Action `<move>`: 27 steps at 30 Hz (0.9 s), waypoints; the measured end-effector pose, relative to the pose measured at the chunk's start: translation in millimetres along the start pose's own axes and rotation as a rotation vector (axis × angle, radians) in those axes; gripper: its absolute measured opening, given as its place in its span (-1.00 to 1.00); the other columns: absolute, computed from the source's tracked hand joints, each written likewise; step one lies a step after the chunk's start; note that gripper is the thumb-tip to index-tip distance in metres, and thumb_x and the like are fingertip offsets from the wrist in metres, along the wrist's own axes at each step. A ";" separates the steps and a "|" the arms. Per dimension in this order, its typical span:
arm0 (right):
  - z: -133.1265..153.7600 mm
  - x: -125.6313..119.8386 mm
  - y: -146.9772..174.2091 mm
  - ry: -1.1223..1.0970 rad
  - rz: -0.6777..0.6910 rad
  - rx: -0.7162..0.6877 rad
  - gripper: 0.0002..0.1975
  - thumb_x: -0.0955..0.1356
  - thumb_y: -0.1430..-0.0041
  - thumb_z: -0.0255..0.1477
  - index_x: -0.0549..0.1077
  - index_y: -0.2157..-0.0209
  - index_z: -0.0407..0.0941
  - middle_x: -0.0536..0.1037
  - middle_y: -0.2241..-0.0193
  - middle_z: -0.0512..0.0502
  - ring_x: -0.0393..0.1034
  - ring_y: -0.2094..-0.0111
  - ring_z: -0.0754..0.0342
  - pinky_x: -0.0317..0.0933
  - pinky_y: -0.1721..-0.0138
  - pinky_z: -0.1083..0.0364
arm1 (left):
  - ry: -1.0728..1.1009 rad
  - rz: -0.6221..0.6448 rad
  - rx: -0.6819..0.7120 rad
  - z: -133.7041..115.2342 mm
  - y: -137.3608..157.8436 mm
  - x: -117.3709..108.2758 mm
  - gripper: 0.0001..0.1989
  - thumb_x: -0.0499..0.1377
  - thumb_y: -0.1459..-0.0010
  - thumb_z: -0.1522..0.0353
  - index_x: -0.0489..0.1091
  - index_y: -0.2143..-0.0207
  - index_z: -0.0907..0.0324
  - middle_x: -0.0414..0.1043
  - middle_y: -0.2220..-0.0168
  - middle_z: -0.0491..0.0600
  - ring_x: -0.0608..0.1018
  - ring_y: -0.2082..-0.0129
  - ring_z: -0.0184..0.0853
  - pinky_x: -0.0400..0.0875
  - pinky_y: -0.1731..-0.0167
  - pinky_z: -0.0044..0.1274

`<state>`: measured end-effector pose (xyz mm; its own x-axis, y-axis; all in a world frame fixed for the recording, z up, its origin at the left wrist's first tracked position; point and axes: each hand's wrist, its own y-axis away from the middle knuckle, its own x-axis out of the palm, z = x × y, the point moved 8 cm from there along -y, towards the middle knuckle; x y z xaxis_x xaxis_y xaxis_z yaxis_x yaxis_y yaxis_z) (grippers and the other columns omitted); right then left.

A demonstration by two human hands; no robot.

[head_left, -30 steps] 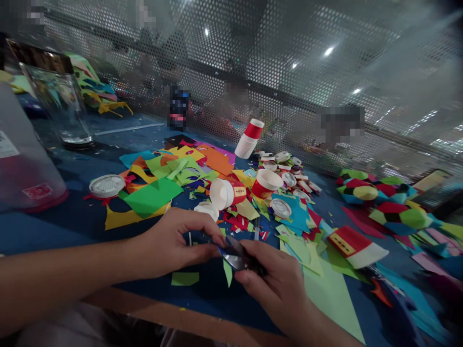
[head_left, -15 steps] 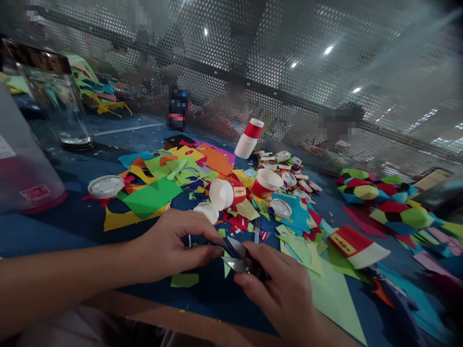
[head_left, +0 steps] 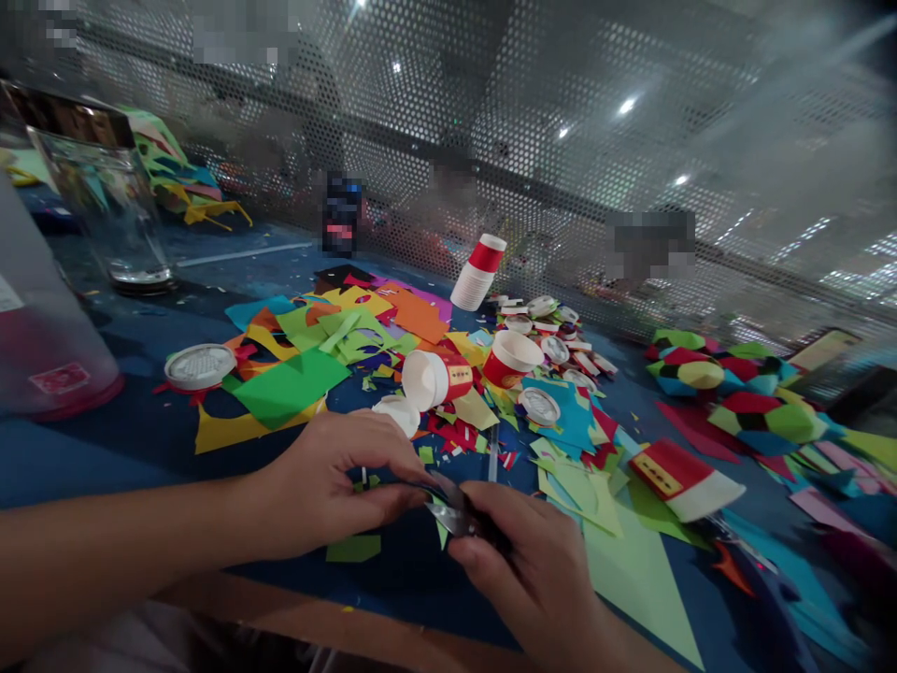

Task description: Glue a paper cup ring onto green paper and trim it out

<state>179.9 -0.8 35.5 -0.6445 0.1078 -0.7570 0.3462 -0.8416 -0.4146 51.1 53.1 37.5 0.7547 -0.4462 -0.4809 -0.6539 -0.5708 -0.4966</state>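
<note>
My right hand [head_left: 536, 570] is closed around the dark handles of a pair of scissors [head_left: 450, 517], whose blades point left. Thumb and fingers of my left hand [head_left: 329, 481] pinch a small dark piece of paper [head_left: 419, 483] right at the blade tips; most of it is hidden by the fingers and blades. Under the blades lies a sliver of light green paper on the dark blue table [head_left: 420, 598]. Beyond my hands a red and white paper cup [head_left: 459, 374] rests on its side, next to a white lid [head_left: 398, 413].
Coloured paper scraps [head_left: 294, 383] and an upright paper cup [head_left: 510, 360] spread across the middle. Behind stands a leaning cup stack [head_left: 478, 273]. A glass jar [head_left: 126, 215] and a frosted bottle [head_left: 52, 346] are left. Patchwork paper balls [head_left: 763, 416] and a tipped cup [head_left: 683, 477] lie right.
The scissor blades have come closer together and moved slightly left, nearer the left fingertips. The left hand stays almost in place, still pinching the dark paper. The view has shifted slightly.
</note>
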 end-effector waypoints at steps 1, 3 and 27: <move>-0.5 0.2 -0.1 -0.005 0.000 0.004 -0.58 0.21 -0.33 -0.10 0.45 0.39 -0.13 0.39 0.65 0.06 0.25 0.64 0.19 0.07 0.60 0.20 | -0.007 0.000 0.007 -0.5 0.0 -0.1 -0.89 0.18 -0.19 0.37 0.52 0.34 0.17 0.60 0.40 0.00 0.60 0.33 -0.31 0.42 0.25 -0.54; -1.0 -0.1 -0.3 -0.016 -0.011 0.003 -0.57 0.21 -0.32 -0.09 0.44 0.40 -0.13 0.37 0.65 0.07 0.23 0.64 0.19 0.06 0.59 0.20 | -0.018 0.001 0.020 -0.8 0.4 0.1 -0.90 0.19 -0.19 0.38 0.51 0.33 0.17 0.60 0.39 0.00 0.60 0.33 -0.33 0.42 0.26 -0.55; 5.5 -5.2 -1.0 0.057 -0.069 -0.028 -0.51 0.19 -0.34 -0.09 0.43 0.47 -0.15 0.34 0.69 0.09 0.19 0.66 0.23 0.04 0.62 0.23 | -0.007 -0.056 0.174 -10.3 3.1 -1.3 -0.94 0.20 -0.16 0.47 0.47 0.36 0.20 0.57 0.43 -0.05 0.59 0.36 -0.38 0.42 0.25 -0.57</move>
<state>179.2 -3.4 42.6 -0.6279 0.1958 -0.7533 0.3219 -0.8159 -0.4804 48.6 44.8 44.0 0.7901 -0.4119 -0.4540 -0.6108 -0.4660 -0.6401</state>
